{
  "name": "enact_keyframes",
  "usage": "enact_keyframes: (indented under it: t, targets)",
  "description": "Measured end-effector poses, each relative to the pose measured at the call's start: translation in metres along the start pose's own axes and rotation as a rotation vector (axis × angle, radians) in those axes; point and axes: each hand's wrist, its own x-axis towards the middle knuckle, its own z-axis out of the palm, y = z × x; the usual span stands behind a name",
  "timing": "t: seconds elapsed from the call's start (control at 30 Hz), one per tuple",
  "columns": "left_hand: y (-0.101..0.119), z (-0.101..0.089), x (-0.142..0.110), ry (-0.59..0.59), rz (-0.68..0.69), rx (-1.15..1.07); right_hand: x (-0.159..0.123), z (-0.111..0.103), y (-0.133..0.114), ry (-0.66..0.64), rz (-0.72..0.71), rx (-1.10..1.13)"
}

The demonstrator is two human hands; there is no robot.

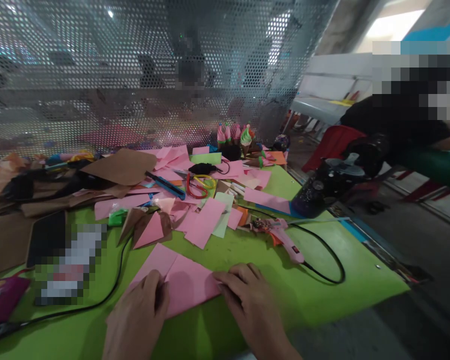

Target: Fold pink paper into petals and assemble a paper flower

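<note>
A folded piece of pink paper [191, 285] lies on the green tabletop [322, 300] directly in front of me. My left hand [138, 315] is closed on its left part, thumb and fingers bent at the lower edge. At the paper's right corner, my right hand [251, 305] pinches with thumb and forefinger. Just beyond the paper are a pink and brown folded piece [152, 230] and loose pink strips [206, 222]. A pink glue gun [287, 240] rests to the right with its black cord looping on the table.
Scissors with red and yellow handles [197, 186], a blue cutter [167, 185] and brown paper [122, 167] crowd the back. Paper ice-cream cones [245, 140] stand near the perforated metal panel [135, 100]. A dark bottle [322, 185] is at right; a person sits beyond it. A black cable [114, 287] crosses at left.
</note>
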Motion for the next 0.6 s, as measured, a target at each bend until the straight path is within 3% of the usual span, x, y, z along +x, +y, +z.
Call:
enact_keyframes:
  t: [0.37, 0.6]
  targets:
    - [0.000, 0.005, -0.003, 0.077, 0.009, 0.022, -0.001, 0.004, 0.001, 0.038, 0.003, -0.034]
    - [-0.018, 0.022, 0.003, 0.384, 0.369, 0.071, 0.000, 0.002, -0.003, 0.032, 0.019, -0.031]
